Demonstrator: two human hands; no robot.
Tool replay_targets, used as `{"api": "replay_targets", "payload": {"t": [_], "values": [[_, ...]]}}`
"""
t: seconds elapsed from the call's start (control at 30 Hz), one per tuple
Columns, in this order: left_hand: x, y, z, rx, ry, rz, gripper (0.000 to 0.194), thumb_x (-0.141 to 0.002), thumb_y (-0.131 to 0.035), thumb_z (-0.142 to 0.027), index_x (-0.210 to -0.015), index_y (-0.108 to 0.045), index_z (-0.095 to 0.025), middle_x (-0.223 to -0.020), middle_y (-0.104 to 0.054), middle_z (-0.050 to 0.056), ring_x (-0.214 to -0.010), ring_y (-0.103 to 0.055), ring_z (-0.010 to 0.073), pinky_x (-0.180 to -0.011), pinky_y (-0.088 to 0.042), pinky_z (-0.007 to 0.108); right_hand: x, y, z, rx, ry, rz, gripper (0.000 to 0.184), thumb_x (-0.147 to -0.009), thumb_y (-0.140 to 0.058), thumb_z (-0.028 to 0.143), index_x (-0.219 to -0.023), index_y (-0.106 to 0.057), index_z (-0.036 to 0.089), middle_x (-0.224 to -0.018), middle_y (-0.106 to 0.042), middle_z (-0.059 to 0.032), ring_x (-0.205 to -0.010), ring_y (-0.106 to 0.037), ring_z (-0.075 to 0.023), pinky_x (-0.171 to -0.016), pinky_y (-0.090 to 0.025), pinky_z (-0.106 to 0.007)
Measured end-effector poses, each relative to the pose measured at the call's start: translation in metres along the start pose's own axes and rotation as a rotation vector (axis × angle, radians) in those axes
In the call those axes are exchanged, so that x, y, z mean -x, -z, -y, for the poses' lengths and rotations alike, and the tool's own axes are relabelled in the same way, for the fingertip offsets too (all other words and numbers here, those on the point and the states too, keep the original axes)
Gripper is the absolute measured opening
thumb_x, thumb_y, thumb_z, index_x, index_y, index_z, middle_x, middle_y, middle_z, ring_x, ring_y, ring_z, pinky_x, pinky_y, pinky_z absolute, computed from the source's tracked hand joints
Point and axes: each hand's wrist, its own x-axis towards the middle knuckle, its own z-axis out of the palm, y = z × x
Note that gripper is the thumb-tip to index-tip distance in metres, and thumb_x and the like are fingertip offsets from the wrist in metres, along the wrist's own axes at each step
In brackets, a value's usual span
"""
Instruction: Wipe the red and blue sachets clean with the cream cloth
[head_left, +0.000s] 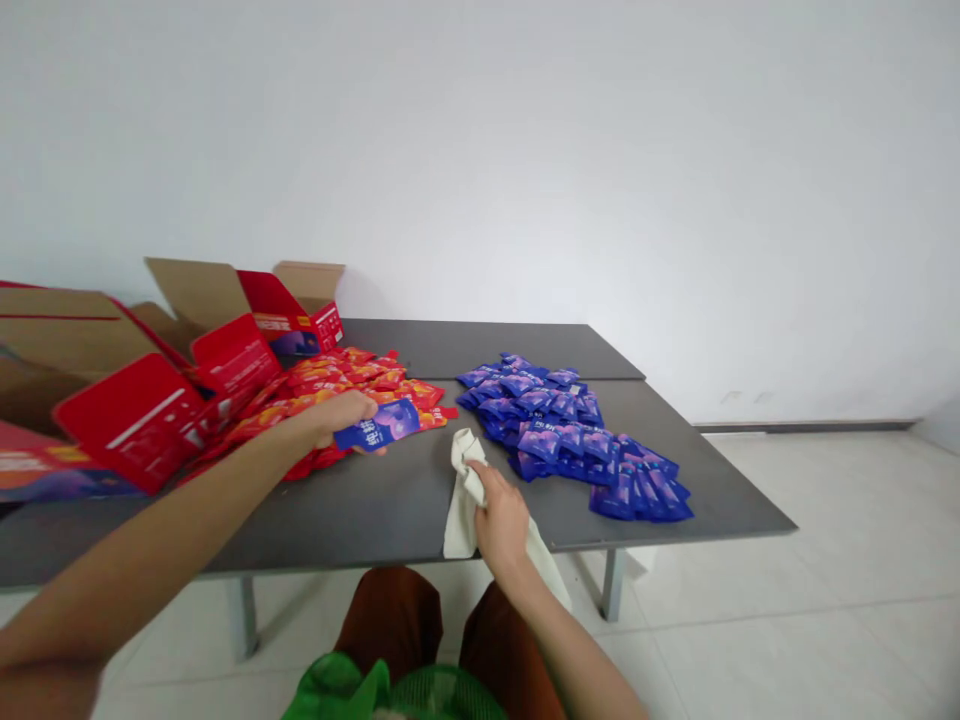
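Observation:
My left hand (pixel 340 418) is closed on a blue-purple pouch (pixel 384 425), held by its left end just over the front of a heap of red and orange pouches (pixel 330 375). At the table's front edge my right hand (pixel 498 515) grips a crumpled cream cloth (pixel 461 520), part of which hangs down past the edge. To the right of that hand lies a spread pile of blue pouches (pixel 555 430), several of them overlapping in a fan toward the front right.
Open red cardboard boxes (pixel 135 430) stand at the left with their flaps up. The dark grey table (pixel 375 510) carries everything and ends at the right above a tiled floor (pixel 825 570). A white wall (pixel 600 170) rises behind. Below me is something green (pixel 442 692).

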Motion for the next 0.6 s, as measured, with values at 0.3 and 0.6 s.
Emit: {"api": "replay_targets", "payload": {"t": [0.3, 0.6], "values": [[0.014, -0.026, 0.096, 0.233, 0.083, 0.293, 0.016, -0.071, -0.066, -0.026, -0.075, -0.064, -0.012, -0.069, -0.069, 0.011, -0.058, -0.065, 0.0215, -0.057, -0.052, 0.031, -0.004, -0.028, 0.075, -0.035, 0.417, 0.195, 0.076, -0.075, -0.047, 0.012, -0.149, -0.027, 0.02, -0.154, -0.023, -0.002, -0.144, -0.007, -0.0182, -0.116, -0.013, -0.043], [0.033, -0.034, 0.113, 0.455, 0.124, 0.252, 0.014, -0.078, -0.055, -0.014, -0.088, -0.065, -0.01, -0.074, -0.069, 0.012, -0.063, -0.067, 0.0248, -0.058, -0.055, 0.037, -0.036, -0.043, 0.056, 0.179, 0.075, 0.287, 0.052, -0.095, -0.036, 0.037, -0.141, -0.043, 0.012, -0.15, -0.032, -0.0102, -0.143, -0.016, -0.0229, -0.114, -0.015, -0.048]]}}
